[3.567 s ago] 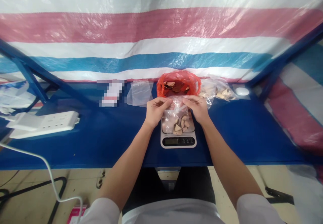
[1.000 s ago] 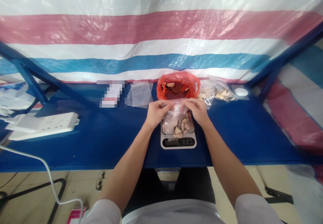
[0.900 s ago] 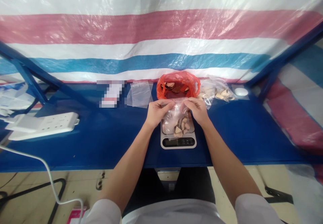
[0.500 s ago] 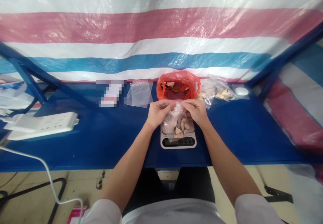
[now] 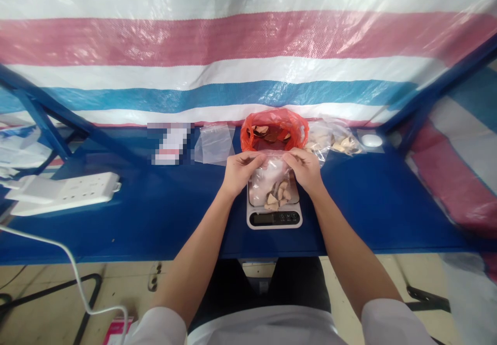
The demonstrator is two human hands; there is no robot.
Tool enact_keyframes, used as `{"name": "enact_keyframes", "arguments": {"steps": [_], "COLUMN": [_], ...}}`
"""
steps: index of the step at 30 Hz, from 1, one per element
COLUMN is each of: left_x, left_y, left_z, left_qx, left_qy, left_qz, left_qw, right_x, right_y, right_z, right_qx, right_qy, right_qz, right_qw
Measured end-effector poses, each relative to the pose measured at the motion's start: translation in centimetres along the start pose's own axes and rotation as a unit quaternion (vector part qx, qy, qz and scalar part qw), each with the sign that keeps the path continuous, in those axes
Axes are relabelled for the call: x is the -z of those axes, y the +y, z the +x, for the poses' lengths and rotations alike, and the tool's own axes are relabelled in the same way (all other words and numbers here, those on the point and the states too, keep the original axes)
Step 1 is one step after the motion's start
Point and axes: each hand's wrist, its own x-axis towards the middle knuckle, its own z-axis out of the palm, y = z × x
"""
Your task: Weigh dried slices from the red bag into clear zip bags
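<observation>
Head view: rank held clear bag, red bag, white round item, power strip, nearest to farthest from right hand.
1. Held clear bag: pinched in right hand
2. Red bag: just beyond it
3. White round item: off right
4. Power strip: far left

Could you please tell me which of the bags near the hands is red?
It is the open bag beyond the left hand and right hand; the pinched bag, the flat bag at left and the filled bags at right are all clear.

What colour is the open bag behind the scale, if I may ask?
The plastic bag is red, clearest in the head view.
</observation>
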Motion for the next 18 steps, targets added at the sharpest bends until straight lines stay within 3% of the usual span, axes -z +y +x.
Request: {"name": "enact_keyframes", "arguments": {"steps": [9, 18], "left_x": [-0.3, -0.5], "left_y": [0.6, 0.5], "left_z": [-0.4, -0.3], "left_qx": [-0.016, -0.017], "left_qy": [0.007, 0.029], "left_qz": [0.014, -0.022], "left_qw": [1.0, 0.999], "right_x": [-0.8, -0.2], "right_y": [1.2, -0.7], "right_z": [-0.2, 0.1], "right_qx": [-0.003, 0.011], "right_qy": [-0.002, -0.019], "right_qz": [0.045, 0.001], "right_qw": [0.999, 1.0]}}
